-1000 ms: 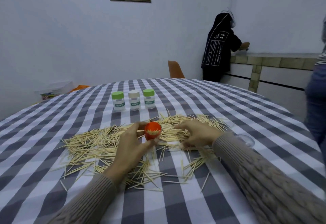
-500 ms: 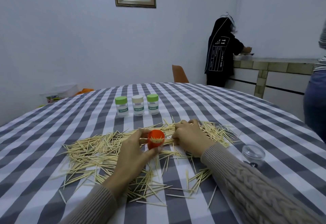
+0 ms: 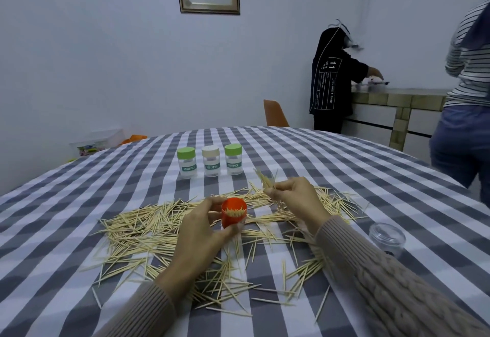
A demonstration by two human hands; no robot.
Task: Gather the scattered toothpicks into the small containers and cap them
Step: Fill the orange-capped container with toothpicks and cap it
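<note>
My left hand (image 3: 201,233) grips a small orange container (image 3: 233,216), open at the top and partly filled with toothpicks, just above the table. My right hand (image 3: 294,199) pinches a small bunch of toothpicks (image 3: 265,181), lifted up and to the right of the orange container. A wide pile of scattered toothpicks (image 3: 148,230) covers the checked tablecloth (image 3: 79,204) around both hands. Behind the pile stand three capped containers: one green-capped (image 3: 187,162), one beige-capped (image 3: 211,161), one green-capped (image 3: 233,159). A clear lid or jar (image 3: 387,237) rests at my right forearm.
The round table's far edge curves behind the containers. An orange chair (image 3: 274,114) stands past it. Two people stand at the right, one at a tiled counter (image 3: 397,98), one closer (image 3: 466,114). A plastic box (image 3: 95,142) sits by the wall at left.
My right hand has risen from the pile with a bunch of toothpicks pinched in its fingers. My left hand has kept hold of the orange container. The camera has tilted upward.
</note>
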